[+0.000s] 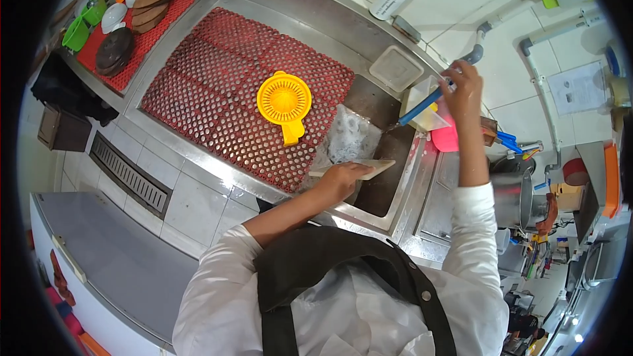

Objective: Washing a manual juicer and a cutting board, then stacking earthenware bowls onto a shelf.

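Observation:
My left hand [341, 181] grips a flat, pale plastic piece [378, 168], tilted over the near side of a steel sink [385, 190]. My right hand [462, 84], at the sink's far right, holds a blue hose [420, 108] with its end pointing down into the basin. Water comes from the hose end. White suds [352, 131] float in the sink. A yellow citrus juicer [284, 99] lies on the red perforated mat [217, 94] to the left.
A translucent lid [396, 68] rests on the sink's back ledge. Beside it stand a clear container [418, 101] and a pink container [445, 133]. Brown boards [151, 7], white bowls and green baskets [76, 33] occupy the far left counter. A large steel pot [509, 198] is at right.

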Demonstrator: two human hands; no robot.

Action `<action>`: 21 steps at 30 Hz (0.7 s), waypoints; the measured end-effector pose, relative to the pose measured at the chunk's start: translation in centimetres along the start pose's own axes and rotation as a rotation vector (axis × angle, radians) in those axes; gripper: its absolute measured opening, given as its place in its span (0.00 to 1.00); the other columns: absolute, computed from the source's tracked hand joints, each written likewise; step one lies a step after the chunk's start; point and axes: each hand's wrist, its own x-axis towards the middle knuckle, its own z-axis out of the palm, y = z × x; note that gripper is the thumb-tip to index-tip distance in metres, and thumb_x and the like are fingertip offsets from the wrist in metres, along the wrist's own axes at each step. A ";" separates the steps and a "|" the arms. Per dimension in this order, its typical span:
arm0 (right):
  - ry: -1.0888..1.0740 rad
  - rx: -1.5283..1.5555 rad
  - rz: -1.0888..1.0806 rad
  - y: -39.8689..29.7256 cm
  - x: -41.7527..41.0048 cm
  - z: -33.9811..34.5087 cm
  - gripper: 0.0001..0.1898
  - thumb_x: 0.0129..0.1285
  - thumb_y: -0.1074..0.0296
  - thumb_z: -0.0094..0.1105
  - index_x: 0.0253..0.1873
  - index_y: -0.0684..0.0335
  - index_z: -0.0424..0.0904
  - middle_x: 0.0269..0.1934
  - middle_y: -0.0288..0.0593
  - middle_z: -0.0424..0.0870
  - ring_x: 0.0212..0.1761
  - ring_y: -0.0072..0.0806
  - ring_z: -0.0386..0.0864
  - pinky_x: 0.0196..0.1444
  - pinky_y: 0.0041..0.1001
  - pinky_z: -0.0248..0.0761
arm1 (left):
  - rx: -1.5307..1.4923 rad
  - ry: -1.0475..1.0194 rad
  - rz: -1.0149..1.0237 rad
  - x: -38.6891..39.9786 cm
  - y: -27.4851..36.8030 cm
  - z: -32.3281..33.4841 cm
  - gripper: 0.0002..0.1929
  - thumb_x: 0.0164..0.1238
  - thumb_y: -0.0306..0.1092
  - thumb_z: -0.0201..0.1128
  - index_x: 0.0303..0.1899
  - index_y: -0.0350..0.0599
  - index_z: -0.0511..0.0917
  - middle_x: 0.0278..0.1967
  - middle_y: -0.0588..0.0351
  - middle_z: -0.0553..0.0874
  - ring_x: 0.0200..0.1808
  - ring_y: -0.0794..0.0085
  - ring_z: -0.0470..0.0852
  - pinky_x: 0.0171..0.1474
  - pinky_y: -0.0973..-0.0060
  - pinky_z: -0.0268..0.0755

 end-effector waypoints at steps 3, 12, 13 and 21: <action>-0.090 0.611 0.107 -9.6 -1.7 3.8 0.15 0.40 0.69 0.67 0.36 0.63 0.75 0.38 0.46 0.75 0.40 0.36 0.73 0.42 0.31 0.66 | 0.057 -0.033 0.057 -0.5 -0.7 0.8 0.25 0.41 0.18 0.55 0.47 0.44 0.73 0.43 0.52 0.79 0.45 0.60 0.77 0.52 0.68 0.67; -0.978 1.479 1.064 -25.6 -7.1 19.8 0.16 0.54 0.56 0.60 0.43 0.60 0.75 0.30 0.38 0.79 0.27 0.25 0.74 0.28 0.28 0.67 | -0.297 -0.007 -0.072 -2.3 -1.7 1.9 0.16 0.56 0.31 0.53 0.47 0.39 0.71 0.46 0.44 0.76 0.52 0.55 0.72 0.55 0.67 0.61; -0.960 1.678 1.068 -25.8 -6.9 19.6 0.15 0.55 0.57 0.59 0.43 0.59 0.74 0.30 0.37 0.79 0.25 0.23 0.74 0.26 0.26 0.68 | -0.307 0.000 -0.062 -2.8 -1.9 1.8 0.16 0.58 0.32 0.52 0.48 0.39 0.70 0.48 0.43 0.75 0.53 0.56 0.71 0.57 0.67 0.59; -0.921 1.033 0.703 -13.2 -4.9 9.6 0.16 0.58 0.55 0.53 0.45 0.60 0.76 0.29 0.41 0.80 0.27 0.30 0.77 0.29 0.28 0.71 | 0.022 -0.163 -0.001 -3.0 -3.0 1.8 0.18 0.44 0.19 0.54 0.42 0.45 0.76 0.35 0.50 0.80 0.37 0.58 0.78 0.42 0.67 0.71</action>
